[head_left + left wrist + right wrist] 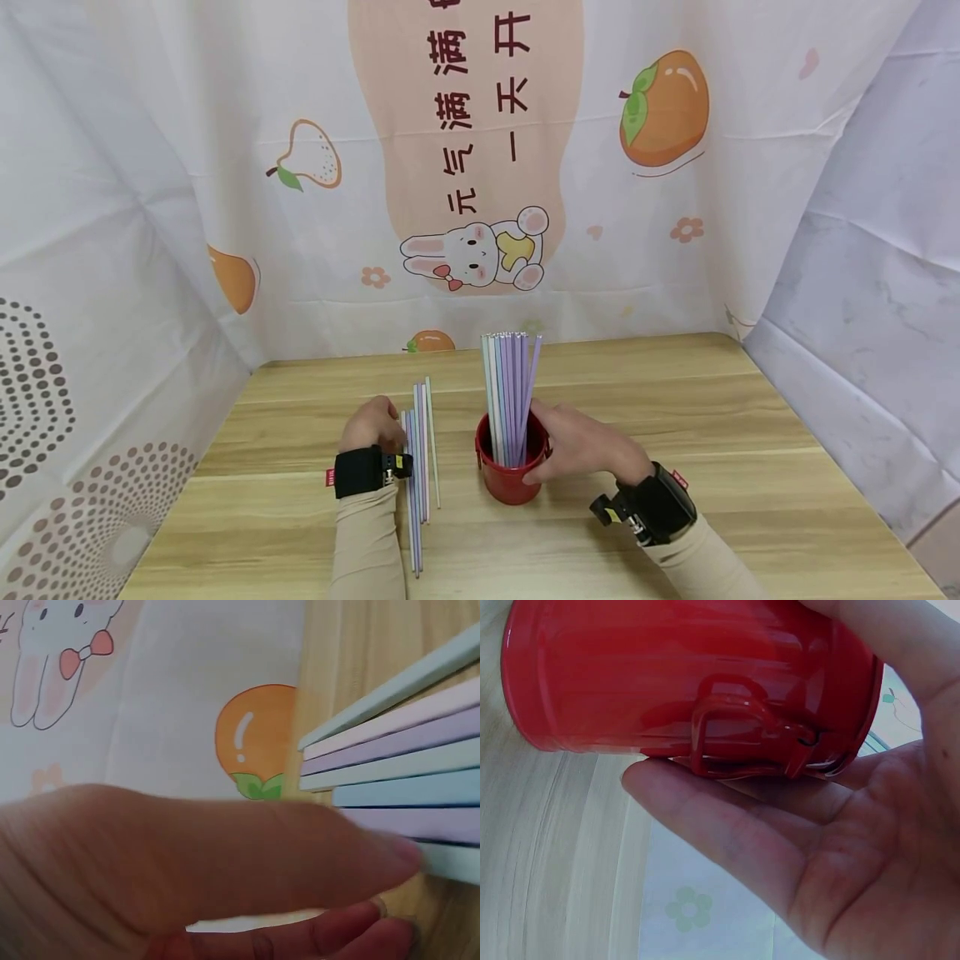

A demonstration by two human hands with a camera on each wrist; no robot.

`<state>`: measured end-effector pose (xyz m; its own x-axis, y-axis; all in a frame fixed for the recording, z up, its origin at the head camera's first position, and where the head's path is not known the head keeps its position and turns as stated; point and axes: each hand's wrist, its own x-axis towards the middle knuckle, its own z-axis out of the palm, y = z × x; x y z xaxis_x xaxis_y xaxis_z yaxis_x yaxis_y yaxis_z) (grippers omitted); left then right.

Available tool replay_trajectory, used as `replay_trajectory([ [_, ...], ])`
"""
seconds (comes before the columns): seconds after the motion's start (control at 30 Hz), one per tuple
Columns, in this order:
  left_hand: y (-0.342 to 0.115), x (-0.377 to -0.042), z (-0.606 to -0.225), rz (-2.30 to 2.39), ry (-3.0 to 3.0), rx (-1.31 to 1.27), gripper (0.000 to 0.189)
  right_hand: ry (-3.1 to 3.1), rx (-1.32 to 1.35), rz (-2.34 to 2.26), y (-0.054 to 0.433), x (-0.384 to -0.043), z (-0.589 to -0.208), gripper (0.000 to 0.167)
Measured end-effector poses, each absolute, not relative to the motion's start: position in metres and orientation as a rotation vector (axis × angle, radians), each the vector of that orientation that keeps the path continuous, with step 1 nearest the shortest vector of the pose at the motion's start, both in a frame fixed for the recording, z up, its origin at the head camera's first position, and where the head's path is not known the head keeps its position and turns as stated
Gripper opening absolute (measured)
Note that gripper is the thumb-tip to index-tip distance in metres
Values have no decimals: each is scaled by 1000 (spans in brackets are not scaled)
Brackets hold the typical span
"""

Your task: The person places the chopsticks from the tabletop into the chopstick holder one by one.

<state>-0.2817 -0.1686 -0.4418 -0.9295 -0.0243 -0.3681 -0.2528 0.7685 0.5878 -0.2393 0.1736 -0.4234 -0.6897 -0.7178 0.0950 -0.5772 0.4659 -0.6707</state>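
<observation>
A red metal bucket (512, 485) stands upright on the table, holding a bundle of purple, pale blue and pale green sticks (510, 383). My right hand (581, 442) holds the bucket from its right side. In the right wrist view the thumb is at the rim and the fingers lie along the wall, by a small red handle loop (731, 735). Left of the bucket, several pastel sticks (423, 450) lie side by side. My left hand (371, 425) is at their left edge; in the left wrist view its straight thumb reaches the outermost pale green stick (454, 861).
One pale green stick (432, 433) lies slightly apart, between the row and the bucket. The wooden table (675, 417) ends at a printed white cloth (637, 250) hanging behind it. More cloth hangs at the left and right sides.
</observation>
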Motion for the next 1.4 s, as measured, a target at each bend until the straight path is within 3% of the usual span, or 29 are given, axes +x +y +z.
replay_trajectory([
  [0.9, -166, -281, -442, 837, 2725, -233, 15, 2514, -1120, -1032, 174, -239, -422, 88],
  [1.17, -169, -277, -429, 906, 2753, -193, 47, 2519, -1116, -1030, 173, -239, -420, 91],
  [1.4, -164, -273, -411, 955, 2894, -132, 55, 2514, -1117, -1027, 173, -238, -421, 89],
])
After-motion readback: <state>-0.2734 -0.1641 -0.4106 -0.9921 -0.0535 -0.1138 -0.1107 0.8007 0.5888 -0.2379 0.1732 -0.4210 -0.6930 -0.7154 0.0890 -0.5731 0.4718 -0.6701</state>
